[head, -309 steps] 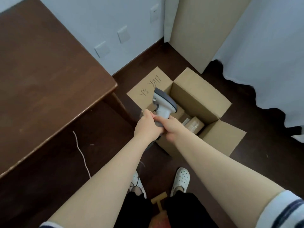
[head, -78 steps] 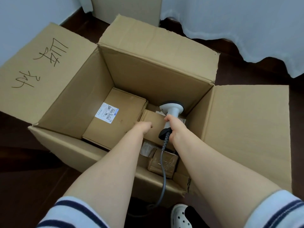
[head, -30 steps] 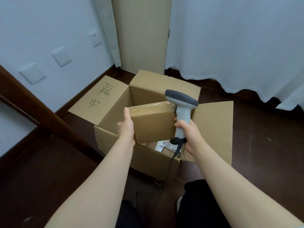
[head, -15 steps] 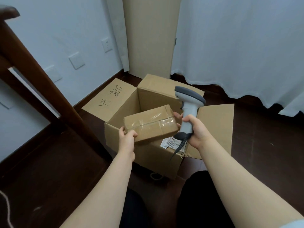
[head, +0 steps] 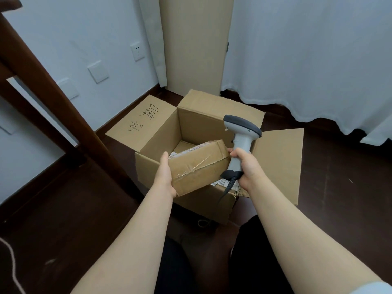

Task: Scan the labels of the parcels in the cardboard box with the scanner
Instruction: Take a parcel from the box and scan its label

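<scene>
Left hand [head: 164, 177]: grip clasped on the left end of a brown, tape-sealed cardboard parcel [head: 198, 166], held tilted over the open cardboard box [head: 201, 126].
Right hand [head: 247, 168]: grip clenched round the handle of a grey-and-white handheld scanner [head: 241, 135], upright just beside the parcel's right end.
Box: on the dark wooden floor [head: 339, 187], flaps spread; a white label [head: 221, 183] shows below the parcel.

Brown parcel [head: 199, 164] and cardboard box [head: 201, 205] (black handwriting on the latter) — pale grey scanner [head: 241, 143], dark-capped.
</scene>
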